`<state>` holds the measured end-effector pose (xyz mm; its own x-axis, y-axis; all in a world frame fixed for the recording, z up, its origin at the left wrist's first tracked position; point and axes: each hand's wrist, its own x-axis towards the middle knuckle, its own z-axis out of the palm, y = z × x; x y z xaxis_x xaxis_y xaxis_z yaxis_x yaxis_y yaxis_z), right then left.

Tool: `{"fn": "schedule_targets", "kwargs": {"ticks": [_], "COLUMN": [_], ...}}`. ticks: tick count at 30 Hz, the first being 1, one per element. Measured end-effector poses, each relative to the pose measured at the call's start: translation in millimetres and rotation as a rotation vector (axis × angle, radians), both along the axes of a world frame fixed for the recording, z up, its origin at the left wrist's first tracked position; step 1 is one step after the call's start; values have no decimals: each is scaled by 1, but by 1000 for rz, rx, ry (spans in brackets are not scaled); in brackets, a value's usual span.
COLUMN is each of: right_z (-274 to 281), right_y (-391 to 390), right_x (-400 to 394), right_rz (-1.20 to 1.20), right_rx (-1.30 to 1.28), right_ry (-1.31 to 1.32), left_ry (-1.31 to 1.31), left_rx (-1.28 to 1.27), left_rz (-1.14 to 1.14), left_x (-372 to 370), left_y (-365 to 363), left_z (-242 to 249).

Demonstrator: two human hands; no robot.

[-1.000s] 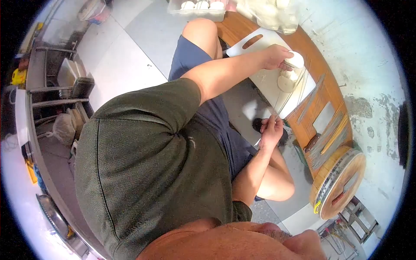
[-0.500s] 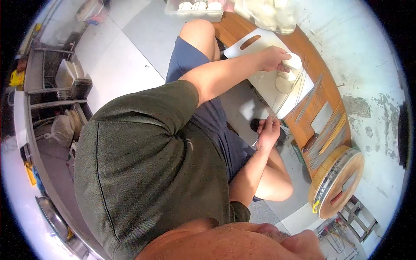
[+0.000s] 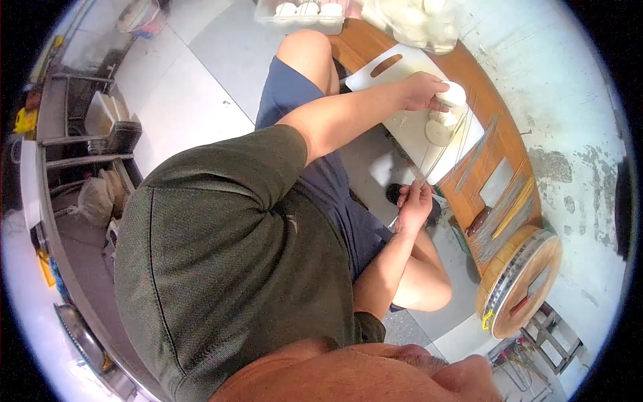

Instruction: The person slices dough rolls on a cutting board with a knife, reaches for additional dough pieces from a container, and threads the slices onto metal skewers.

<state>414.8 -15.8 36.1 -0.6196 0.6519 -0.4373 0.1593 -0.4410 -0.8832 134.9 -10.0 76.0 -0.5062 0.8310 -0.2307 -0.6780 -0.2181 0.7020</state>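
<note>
White round pieces (image 3: 309, 9), perhaps dough, in clear tray (image 3: 268, 15); left hand (image 3: 423, 89) gripping white lump (image 3: 453, 93).

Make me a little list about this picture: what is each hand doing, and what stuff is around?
left hand: holds a white round piece over the cutting board
right hand: fingers pinch thin skewers that reach up to the white pieces
on the board: more white pieces below the held one
table: wooden, with loose skewers lying on it
far end: clear bag of white pieces
</note>
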Motion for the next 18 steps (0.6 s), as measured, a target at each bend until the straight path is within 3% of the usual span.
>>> {"fn": "schedule_targets", "kwargs": {"ticks": [18], "right_z": [1], "right_y": [2], "right_x": [-4], "right_rz": [40], "right_rx": [-60], "right_ry": [100], "left_ry": [117], "left_rx": [-167], "left_rz": [-71], "left_x": [18], "left_y": [-3], "left_z": [2]}}
